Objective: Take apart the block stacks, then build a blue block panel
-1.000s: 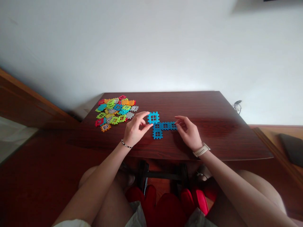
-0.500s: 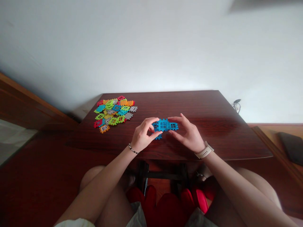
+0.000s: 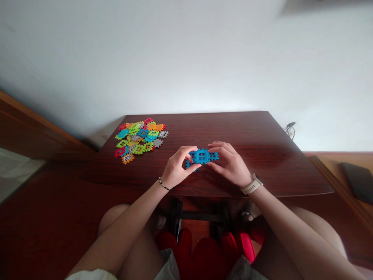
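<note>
White wall (image 3: 186, 58) bright, washed out mid-frame, light source hard to pin down. Reddish glare streak on glossy wood tabletop (image 3: 262, 149). Wide-angle bend toward edges, wooden trim (image 3: 43, 134) tilted. Blue plastic blocks (image 3: 202, 156) look slightly soft, maybe compression.

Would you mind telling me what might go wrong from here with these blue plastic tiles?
The blue interlocked plastic tiles are held only by the fingers of the left hand and right hand, so a joint might slip apart. The multicoloured plastic tile pile lies near the left hand, so a dropped tile could scatter it.
</note>
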`<state>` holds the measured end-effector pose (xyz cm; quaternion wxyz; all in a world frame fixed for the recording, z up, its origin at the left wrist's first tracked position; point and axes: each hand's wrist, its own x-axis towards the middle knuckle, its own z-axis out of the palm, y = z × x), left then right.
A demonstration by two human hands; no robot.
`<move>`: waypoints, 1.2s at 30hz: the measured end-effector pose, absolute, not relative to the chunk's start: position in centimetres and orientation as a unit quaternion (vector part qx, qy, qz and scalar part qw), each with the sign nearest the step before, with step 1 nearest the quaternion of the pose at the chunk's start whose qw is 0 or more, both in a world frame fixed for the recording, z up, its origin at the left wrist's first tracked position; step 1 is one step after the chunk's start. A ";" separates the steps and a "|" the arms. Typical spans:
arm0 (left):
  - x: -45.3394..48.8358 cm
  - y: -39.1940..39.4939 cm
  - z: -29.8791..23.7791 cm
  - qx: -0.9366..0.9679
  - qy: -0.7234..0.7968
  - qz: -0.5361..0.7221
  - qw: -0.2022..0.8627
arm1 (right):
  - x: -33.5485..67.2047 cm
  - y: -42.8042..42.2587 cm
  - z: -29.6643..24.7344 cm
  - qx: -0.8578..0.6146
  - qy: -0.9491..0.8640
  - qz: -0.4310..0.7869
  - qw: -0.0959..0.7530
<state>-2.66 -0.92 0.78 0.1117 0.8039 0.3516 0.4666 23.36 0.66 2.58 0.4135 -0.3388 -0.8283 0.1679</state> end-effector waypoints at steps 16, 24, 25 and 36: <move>-5.1 0.1 -1.9 0.847 0.420 0.287 0.154 | 25.1 1.3 0.1 -0.350 -0.859 0.149 0.342; -4.7 0.1 -2.7 0.852 0.428 0.266 0.146 | 25.1 1.5 -0.7 -0.367 -0.856 0.145 0.334; -4.7 0.1 -2.8 0.853 0.427 0.263 0.144 | 25.1 1.5 -0.8 -0.369 -0.857 0.144 0.330; -4.5 0.0 -2.6 0.855 0.429 0.260 0.130 | 25.2 1.7 -1.7 -0.374 -0.863 0.141 0.310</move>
